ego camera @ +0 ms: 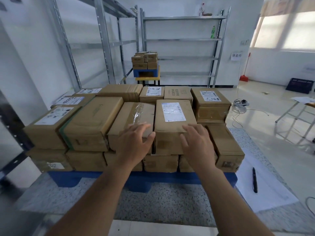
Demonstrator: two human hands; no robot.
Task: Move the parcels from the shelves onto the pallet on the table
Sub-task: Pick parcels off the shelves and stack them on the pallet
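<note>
Step in hand: the person appeared to be settling the labelled parcel (173, 126) into the top layer of the stack, a placing step rather than a fetching one
Parcel position: it lay flat in the front row of the upper layer, its white label facing up, touching the taped parcel (134, 121) on its left and sitting above a lower parcel (226, 145) on its right
Pallet: the blue pallet (68, 178) rested on the speckled tabletop (162, 201) and carried two layers of brown parcels
Left hand: the left hand (134, 142) was spread with fingers (136, 128) nearly straight, lying over the near edge of the taped parcel, the thumb at the seam beside the labelled parcel; it gripped nothing
Right hand: the right hand (197, 143) was spread just as wide, fingers (192, 129) over the near right corner of the labelled parcel; whether they pressed it or hovered just above could not be told
Shelves: the metal shelves (184, 40) behind looked bare of parcels, save a green bottle (212, 32)
Next move: likely a turn back for another parcel, if any remained; a second small stack (144, 59) stood on a far pallet
Beside the pallet: a pen (254, 180) lay on a sheet of paper (265, 193)
</note>
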